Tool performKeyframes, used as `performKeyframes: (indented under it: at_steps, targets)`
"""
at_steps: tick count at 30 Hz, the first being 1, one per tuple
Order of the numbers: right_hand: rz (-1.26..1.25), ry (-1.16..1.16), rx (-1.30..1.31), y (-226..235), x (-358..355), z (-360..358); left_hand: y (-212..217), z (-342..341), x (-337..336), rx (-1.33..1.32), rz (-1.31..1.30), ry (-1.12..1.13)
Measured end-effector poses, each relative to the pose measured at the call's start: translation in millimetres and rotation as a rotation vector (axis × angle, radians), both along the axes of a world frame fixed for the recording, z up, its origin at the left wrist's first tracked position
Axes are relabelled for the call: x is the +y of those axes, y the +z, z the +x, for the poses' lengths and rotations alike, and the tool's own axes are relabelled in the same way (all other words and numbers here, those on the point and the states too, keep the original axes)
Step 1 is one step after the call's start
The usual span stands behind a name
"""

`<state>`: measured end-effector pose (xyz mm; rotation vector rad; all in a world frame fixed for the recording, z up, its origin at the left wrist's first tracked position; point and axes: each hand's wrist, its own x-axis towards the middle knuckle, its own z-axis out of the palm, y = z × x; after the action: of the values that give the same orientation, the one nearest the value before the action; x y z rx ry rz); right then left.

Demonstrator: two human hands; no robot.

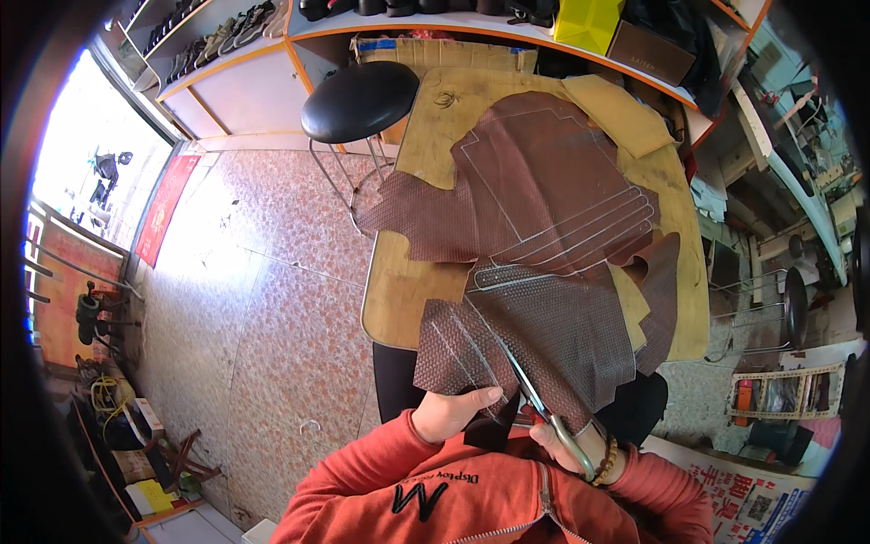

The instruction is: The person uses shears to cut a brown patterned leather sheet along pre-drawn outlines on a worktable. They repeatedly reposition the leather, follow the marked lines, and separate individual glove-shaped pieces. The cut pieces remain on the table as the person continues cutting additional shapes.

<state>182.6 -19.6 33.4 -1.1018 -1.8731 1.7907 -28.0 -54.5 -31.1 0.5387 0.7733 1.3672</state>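
"Leather (pixel 562 317), where?"
"Spread on the table (pixel 390 299), overhanging its edges at nine and six o'clock."
"Hands?"
"Pinching the leather's near edge in the left hand (pixel 444 415), gripping scissors (pixel 529 390) in the right hand (pixel 546 442)."
"Room to move?"
"Along the patterned floor (pixel 290 290) at nine o'clock, beside the table's edge."
"Containers?"
"At twelve, a shelf (pixel 453 22) lined with shoes (pixel 403 7); at one, a brown box (pixel 652 54), contents hidden."

Left hand (pixel 447 414): ahead and left of the chest zip (pixel 546 487), thumb (pixel 485 397) stretched rightward, other fingers mostly hidden. Right hand (pixel 590 442): ahead and just right of the zip, curled in a grip. Left forearm (pixel 376 456), right forearm (pixel 660 494) (both red-sleeved) angle inward.
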Motion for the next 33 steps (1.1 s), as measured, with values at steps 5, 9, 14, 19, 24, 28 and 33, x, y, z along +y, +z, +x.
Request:
performKeyframes:
  at_steps: [5,9,14,19,24,28,33]
  targets:
    - [-0.094,0.001,0.022,-0.1,2.0,-0.1,-3.4,-1.9,-0.7,-0.005,0.010,-0.033]
    - [-0.135,0.009,0.067,-0.1,2.0,1.9,-0.9,-20.2,-2.4,0.097,0.083,-0.065]
    - [0.167,0.194,-0.088,2.2,6.0,9.6,30.6,-88.1,17.3,0.177,0.062,-0.038]
    - [0.226,0.266,-0.092,4.1,12.3,9.0,58.8,-121.4,52.0,0.637,-0.005,-0.517]
    - [0.165,0.227,-0.061,3.1,9.6,13.2,54.7,-89.6,73.9,0.967,0.349,-0.566]
    - [-0.020,0.169,-0.026,-1.6,4.0,22.5,52.6,-72.2,76.0,0.767,0.280,-0.508]
    - [-0.411,0.090,-0.011,-7.6,-2.5,18.0,54.8,-63.2,69.7,0.711,0.264,-0.483]
